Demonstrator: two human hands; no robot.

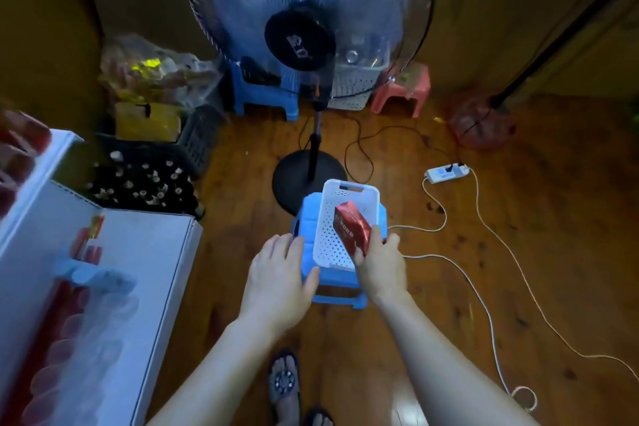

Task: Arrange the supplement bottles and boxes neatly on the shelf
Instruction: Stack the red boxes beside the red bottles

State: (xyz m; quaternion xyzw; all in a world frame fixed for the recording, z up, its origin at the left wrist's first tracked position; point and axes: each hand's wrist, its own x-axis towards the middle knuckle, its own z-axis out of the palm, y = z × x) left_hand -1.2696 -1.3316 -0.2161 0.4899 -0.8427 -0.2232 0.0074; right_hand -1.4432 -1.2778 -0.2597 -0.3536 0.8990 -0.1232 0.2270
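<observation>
The right hand (380, 264) pinches a red box (352, 230) tilted over the white basket (349, 194) (perforated, on a blue stool (340, 282)). The left hand (280, 270), fingers straight, rests at the basket's left rim. The white shelf (152, 273) stands left, bare floor (553, 252) right.

Both bare forearms stretched forward and down, side by side. Left hand (280, 273) flat, palm down, fingers straight and together, thumb spread toward the right. Right hand (380, 261) curled, thumb and fingers pinching a red box (352, 228), tilted.
</observation>
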